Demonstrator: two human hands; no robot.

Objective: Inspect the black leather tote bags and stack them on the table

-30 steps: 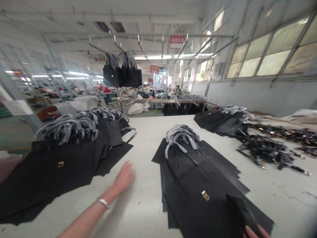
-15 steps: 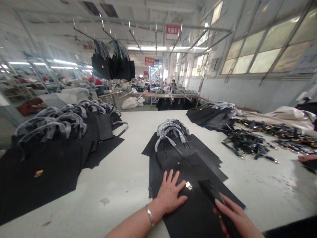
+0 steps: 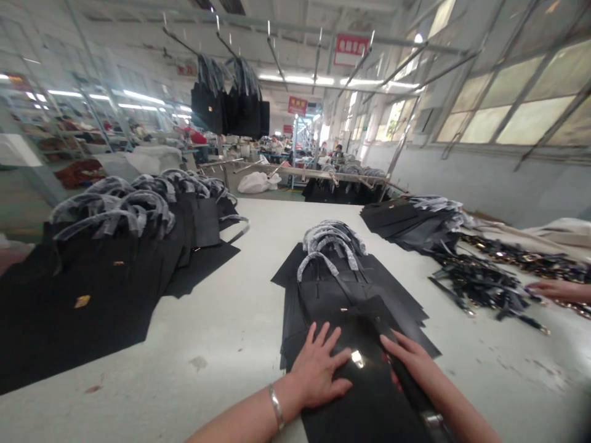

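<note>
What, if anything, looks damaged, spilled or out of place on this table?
The pale tabletop is marked: a grey smudge and a reddish spot left of the left hand, odd against the lighter surface.

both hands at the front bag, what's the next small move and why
Probably press the left hand down slightly to steady the black bag before shifting the dark tool: its fingers are spread on the bag beside the gold clasp, while the right hand holds the tool over the same bag.
</note>
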